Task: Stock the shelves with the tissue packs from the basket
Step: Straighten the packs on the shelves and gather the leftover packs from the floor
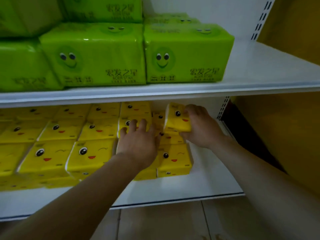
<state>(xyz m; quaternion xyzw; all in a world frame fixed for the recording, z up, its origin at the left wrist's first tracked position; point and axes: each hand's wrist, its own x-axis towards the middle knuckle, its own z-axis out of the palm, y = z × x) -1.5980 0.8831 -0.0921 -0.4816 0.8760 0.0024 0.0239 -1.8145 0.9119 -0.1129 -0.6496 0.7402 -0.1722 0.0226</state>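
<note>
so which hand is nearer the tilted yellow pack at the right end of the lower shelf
Right. The right hand grips the tilted yellow pack from its right side. The left hand lies flat on the yellow packs to its left, not touching it.

2 bare forearms reach in from the lower edge, with no sleeve, watch or ring showing on either. The left hand (pixel 138 144) shows its back and 4 fingers; the right hand (pixel 200 129) shows its back and knuckles.
</note>
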